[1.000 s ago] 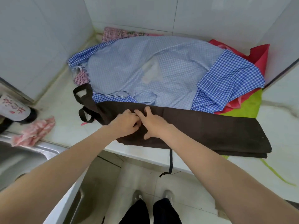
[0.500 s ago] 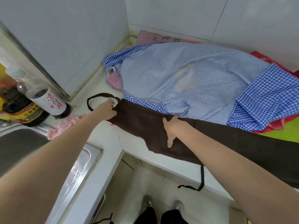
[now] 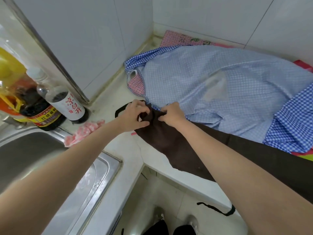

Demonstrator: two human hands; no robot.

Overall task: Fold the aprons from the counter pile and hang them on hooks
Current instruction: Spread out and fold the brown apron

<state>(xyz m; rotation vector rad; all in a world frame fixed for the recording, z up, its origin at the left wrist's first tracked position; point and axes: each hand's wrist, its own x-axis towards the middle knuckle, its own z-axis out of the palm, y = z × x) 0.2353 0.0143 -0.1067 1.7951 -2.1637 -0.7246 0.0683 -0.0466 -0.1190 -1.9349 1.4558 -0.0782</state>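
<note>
Both hands have come together at the left end of the brown apron (image 3: 171, 143) since half a second ago, when the right one lay flat farther along the cloth and the left reached out to the neck loop; the left hand (image 3: 133, 116) now has its fingers curled round the bunched top corner of the fabric, and the right hand (image 3: 172, 114), just beside it, pinches the same dark cloth with bent fingers. Folded lengthwise, the brown apron lies along the front edge of the white desk (image 3: 118, 146), its black neck loop (image 3: 121, 108) showing behind the left hand and a black tie strap (image 3: 218, 209) dangling over the edge toward the floor; behind it the pile of aprons stays on the desk against the tiled wall, a pale blue gingham apron (image 3: 211, 78) on top (a red-checked one (image 3: 179, 39) peeks from beneath); bright green and red cloth shows at the far right. Left of the hands, a pink rag (image 3: 84, 133) lies by the steel sink (image 3: 42, 160); two dark sauce bottles (image 3: 55, 102) and a yellow oil bottle (image 3: 8, 65) stand at the corner behind it.
</note>
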